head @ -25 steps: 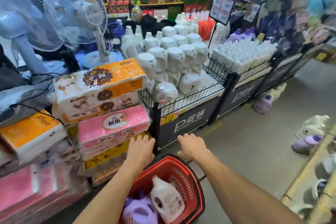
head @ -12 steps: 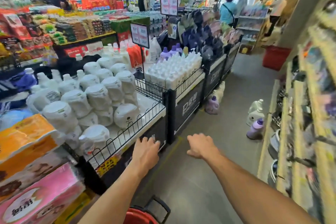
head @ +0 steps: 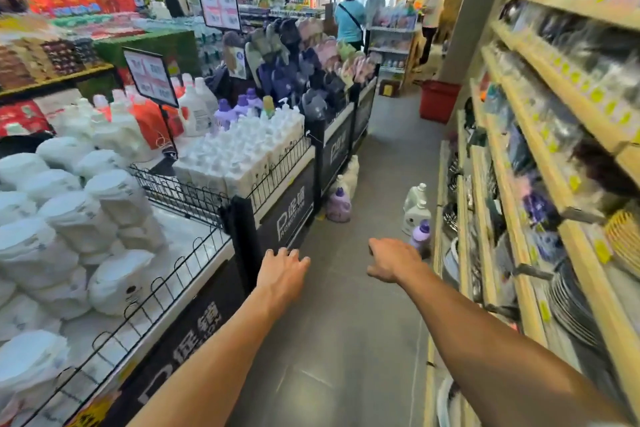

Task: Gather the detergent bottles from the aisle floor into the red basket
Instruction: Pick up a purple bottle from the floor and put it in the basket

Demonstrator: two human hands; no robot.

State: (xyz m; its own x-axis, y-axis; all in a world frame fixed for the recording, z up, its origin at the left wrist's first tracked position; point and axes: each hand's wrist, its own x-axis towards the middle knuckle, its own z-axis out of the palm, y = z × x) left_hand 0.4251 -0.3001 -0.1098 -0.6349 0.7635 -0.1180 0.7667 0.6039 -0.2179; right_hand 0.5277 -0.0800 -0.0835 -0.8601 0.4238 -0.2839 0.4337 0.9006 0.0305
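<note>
Detergent bottles stand on the aisle floor ahead. A purple bottle (head: 338,205) with a white one (head: 349,177) behind it sits against the left display base. By the right shelf are two white bottles (head: 416,215) and a small purple bottle (head: 420,235). My left hand (head: 282,272) reaches forward with relaxed fingers, holding nothing, beside the display's black post. My right hand (head: 393,259) is also stretched out and holds nothing, just short of the small purple bottle. The red basket I was carrying bottles in is out of view.
Promotion display bins (head: 287,218) with wire rails line the left, full of white detergent refill bags and bottles. Wooden shelves (head: 540,163) with pans and plates line the right. A red bin (head: 438,101) stands far down the aisle; several people stand beyond it.
The view has swung up and forward along the aisle. The red basket with its bottles has dropped out of sight below. Both hands stay extended and have come closer to the floor bottles.
</note>
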